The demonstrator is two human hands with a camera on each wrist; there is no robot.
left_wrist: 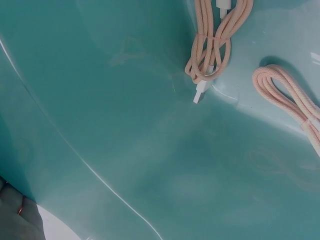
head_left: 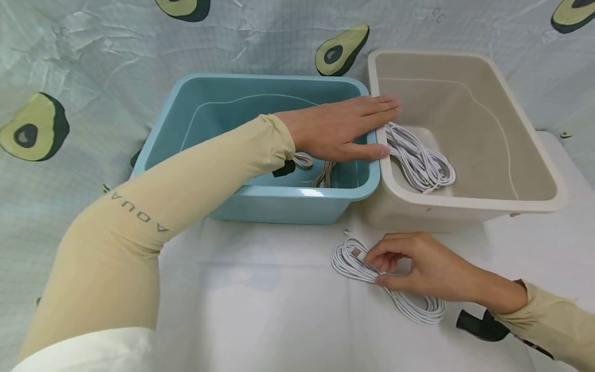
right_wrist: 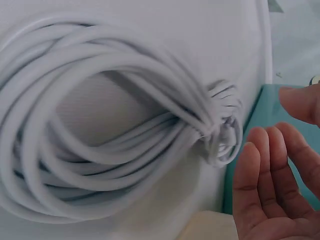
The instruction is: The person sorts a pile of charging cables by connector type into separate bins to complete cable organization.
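Observation:
My left hand (head_left: 346,129) lies palm down with straight fingers across the adjoining rims of a blue bin (head_left: 297,206) and a beige bin (head_left: 465,206). On the white surface in front, my right hand (head_left: 423,268) is over a coiled white cable (head_left: 418,308), its fingertips close to the tied middle. Thumb and fingers stand apart in the right wrist view, beside the white coil; contact is hard to tell. Another white cable bundle (head_left: 420,160) lies inside the beige bin. Two pinkish braided cables, one bundle (left_wrist: 212,40) and another bundle (left_wrist: 290,95), lie in the blue bin.
A white cloth (head_left: 269,310) covers the table. Behind the bins hangs a pale sheet (head_left: 260,36) printed with avocados. My left forearm reaches over the front left of the blue bin.

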